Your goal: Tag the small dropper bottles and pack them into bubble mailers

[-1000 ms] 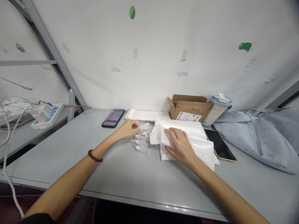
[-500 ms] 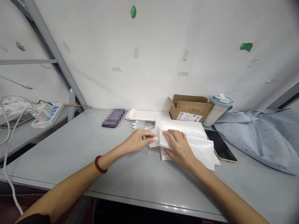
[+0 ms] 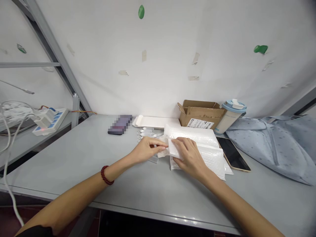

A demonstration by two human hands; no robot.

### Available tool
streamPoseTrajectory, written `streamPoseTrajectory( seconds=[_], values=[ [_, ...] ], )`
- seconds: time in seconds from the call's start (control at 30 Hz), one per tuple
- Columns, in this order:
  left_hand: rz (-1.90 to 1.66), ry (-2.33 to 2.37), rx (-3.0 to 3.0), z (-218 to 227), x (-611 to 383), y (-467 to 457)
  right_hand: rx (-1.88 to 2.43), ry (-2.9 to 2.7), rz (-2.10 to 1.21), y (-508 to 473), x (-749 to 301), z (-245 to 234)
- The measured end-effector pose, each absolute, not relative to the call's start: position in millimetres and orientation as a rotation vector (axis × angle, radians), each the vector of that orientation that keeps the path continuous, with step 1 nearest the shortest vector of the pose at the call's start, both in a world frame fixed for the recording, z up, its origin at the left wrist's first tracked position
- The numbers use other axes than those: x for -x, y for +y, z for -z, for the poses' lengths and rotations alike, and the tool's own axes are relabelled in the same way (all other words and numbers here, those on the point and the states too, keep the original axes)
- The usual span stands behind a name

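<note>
A white bubble mailer (image 3: 213, 162) lies over other white bubble mailers (image 3: 198, 134) at the middle of the table. My right hand (image 3: 189, 156) grips its left end, thumb below and fingers over the top. At that end my left hand (image 3: 148, 149) pinches the mailer's crinkled flap between thumb and fingers. Whether anything small sits inside that pinch is hidden. Just behind my left hand lie several small clear plastic pieces (image 3: 147, 130) with loops. Another clear strip (image 3: 153, 159) shows beneath the flap.
A long white packet (image 3: 155, 121) lies by the wall, with a dark phone-shaped object (image 3: 119, 125) left of it. Behind the mailers stand a cardboard box (image 3: 203, 112) and a blue-lidded cup (image 3: 228, 117). A tablet (image 3: 233, 153) and a pale blue patterned cloth (image 3: 271, 148) lie right.
My left hand's fingertips have shifted slightly right, closer to my right hand, and the flap looks more crumpled. My right hand stays on the mailer.
</note>
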State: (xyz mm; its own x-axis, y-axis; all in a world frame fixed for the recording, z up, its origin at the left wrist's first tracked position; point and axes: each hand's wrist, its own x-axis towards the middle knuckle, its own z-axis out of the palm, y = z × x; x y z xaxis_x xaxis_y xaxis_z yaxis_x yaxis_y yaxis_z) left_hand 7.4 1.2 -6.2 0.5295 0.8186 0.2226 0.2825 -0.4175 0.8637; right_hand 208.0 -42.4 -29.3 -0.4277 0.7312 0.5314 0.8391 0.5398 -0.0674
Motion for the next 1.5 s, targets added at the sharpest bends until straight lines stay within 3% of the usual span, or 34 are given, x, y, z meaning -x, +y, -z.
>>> streamPoseTrajectory(
  seconds=[0.23, 0.67, 1.0, 1.2, 1.5],
  values=[
    [-0.971, 0.87, -2.434, 17, -15, -14, 1.188, -2.306, 0.282, -47, -201, 30],
    [-0.789, 0.834, -1.88, 8, -17, -20, 1.101, -2.296, 0.311, -49, -201, 27],
    [-1.212, 1.231, -2.015, -1, -8, -11, 1.063, -2.263, 0.379, -49, -204, 23],
    [-0.612, 1.021, -1.878, 1, -4, 2, 1.06, -2.284, 0.563, -48, -205, 22],
    [-0.791, 1.064, -1.577, -3, -9, -2, 1.272, -2.181, 0.946, -45, -206, 26]
  ],
)
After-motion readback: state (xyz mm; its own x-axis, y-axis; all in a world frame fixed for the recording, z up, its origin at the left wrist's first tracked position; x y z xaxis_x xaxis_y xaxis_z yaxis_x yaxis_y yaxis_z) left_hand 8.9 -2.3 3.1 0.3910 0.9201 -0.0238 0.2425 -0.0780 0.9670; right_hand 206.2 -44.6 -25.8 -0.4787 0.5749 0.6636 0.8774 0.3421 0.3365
